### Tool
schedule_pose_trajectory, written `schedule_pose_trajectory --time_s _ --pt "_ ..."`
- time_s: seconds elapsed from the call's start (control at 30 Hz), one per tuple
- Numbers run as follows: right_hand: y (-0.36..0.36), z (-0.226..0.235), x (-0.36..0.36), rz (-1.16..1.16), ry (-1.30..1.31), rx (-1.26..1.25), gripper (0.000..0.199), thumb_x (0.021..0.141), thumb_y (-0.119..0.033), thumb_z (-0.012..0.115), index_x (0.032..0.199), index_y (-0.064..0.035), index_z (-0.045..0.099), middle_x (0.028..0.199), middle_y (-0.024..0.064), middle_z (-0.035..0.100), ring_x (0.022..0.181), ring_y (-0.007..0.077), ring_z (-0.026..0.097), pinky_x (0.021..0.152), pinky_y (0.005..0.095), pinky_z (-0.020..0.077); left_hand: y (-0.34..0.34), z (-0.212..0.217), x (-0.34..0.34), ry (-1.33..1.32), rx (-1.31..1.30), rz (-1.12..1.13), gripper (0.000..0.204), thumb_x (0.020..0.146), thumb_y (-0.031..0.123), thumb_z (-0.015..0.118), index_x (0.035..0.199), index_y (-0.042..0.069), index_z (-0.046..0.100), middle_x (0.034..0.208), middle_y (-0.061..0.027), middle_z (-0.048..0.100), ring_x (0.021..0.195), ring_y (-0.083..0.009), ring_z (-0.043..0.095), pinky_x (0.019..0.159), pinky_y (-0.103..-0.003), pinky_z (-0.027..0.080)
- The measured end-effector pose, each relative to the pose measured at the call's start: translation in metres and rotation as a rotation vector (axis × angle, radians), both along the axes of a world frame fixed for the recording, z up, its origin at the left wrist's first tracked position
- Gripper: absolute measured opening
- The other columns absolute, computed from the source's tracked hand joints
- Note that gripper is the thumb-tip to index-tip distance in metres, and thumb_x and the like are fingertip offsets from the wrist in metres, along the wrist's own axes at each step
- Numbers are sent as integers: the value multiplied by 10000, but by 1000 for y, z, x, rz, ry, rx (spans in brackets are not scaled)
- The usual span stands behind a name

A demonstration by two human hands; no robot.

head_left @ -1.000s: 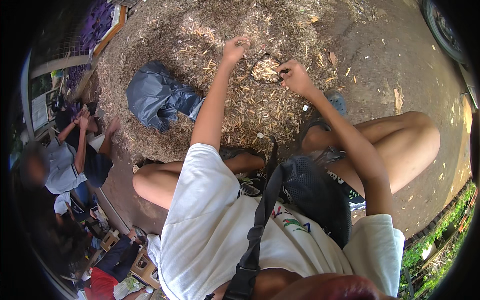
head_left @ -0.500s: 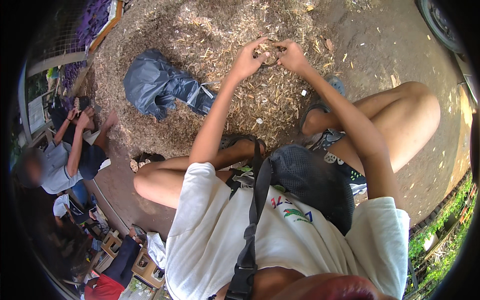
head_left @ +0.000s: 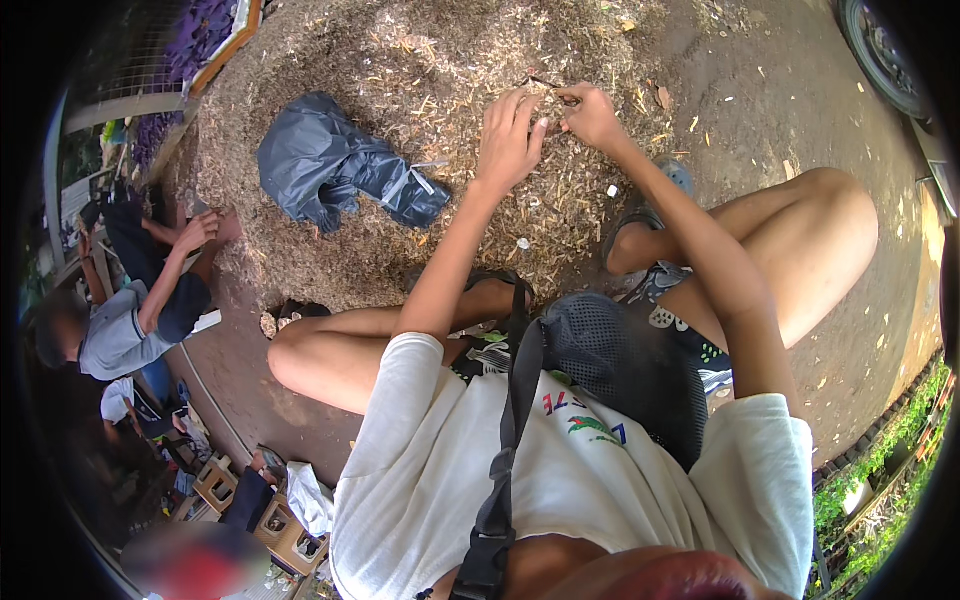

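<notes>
Both my hands are out in front of me, close together above a spread of brown wood shavings (head_left: 440, 100). The right hand (head_left: 594, 118) is closed in a pinch on a small brown piece with a dark edge (head_left: 545, 84); its kind is too small to make out. Just left of it is my left hand (head_left: 508, 140), its fingers stretched forward and its thumb apart. Its fingertips are at the left side of the piece, and whether they touch it I cannot tell. A dark plastic bag (head_left: 325, 160) lies on the shavings to the left of my left forearm.
My crossed legs and dark sandals border the shavings. A black mesh bag (head_left: 620, 350) rests on my lap. At the far right stands a wheel (head_left: 880, 55). Another person (head_left: 130, 330) sits at the left, near wooden crates (head_left: 285, 530). Green plants (head_left: 870, 480) edge the lower right.
My left hand has come away from its pinch on the piece, its fingers now straighter. The right hand keeps its pinch. The person at the left has moved their arms apart.
</notes>
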State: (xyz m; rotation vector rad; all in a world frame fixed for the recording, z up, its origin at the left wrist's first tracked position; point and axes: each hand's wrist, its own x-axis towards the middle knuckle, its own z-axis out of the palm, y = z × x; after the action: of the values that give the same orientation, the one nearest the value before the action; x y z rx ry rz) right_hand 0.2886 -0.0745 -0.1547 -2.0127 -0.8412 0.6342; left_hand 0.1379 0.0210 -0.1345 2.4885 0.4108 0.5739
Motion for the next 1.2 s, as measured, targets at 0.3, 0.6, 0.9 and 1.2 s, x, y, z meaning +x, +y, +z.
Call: schedule_pose_trajectory --time_s 0.3,0.6,0.9,1.2 --pt "-3 12 -2 -23 88 -17 316 790 22 581 1099 2 646 1085 182 617 868 277 652 773 356 526 51 -17 -8 204 -277 270 478 898 348 551 1282 68 500 1352 -219 418 1293 -378 366 1074 -495 295" --pt "-14 12 6 -13 -13 -50 324 793 -74 597 1110 -30 651 1079 203 601 991 324 597 874 405 479 80 -63 -18 484 -247 311 485 784 280 703 1177 12 602 1211 -305 537 1143 -409 527 985 -445 419" --pt "-13 9 4 20 -92 -79 312 843 -93 615 1152 -54 627 1015 124 546 706 185 559 722 354 494 56 24 7 245 -830 325 540 822 287 721 1242 -9 554 1166 -267 589 1063 -302 595 891 -385 481" --pt "-11 8 -1 -34 93 -61 366 819 -103 624 1152 -66 477 904 187 586 884 312 594 786 423 473 -8 11 3 434 181 -181 476 923 334 533 1303 50 496 1378 -178 433 1306 -329 386 1081 -488 300"
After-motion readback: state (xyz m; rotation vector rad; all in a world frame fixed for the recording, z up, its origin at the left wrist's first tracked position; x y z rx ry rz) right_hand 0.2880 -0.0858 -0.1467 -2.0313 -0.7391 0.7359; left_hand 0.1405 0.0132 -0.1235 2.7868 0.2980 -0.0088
